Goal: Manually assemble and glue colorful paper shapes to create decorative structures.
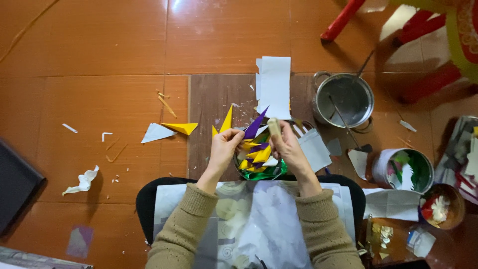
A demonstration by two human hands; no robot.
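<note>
Hands at work above a brown board point(209, 104): left hand point(224, 147) pinches a spiked yellow-and-purple paper ornament point(256, 149), right hand point(286, 144) clasps a pale stick point(274, 126) beside it.

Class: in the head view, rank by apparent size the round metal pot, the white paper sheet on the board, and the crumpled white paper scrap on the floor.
1. Round metal pot
2. White paper sheet
3. Crumpled white paper scrap

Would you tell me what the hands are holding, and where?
Both hands, left and right, grip a star of yellow and purple paper points by its sides; the exact finger hold is hidden.
</note>
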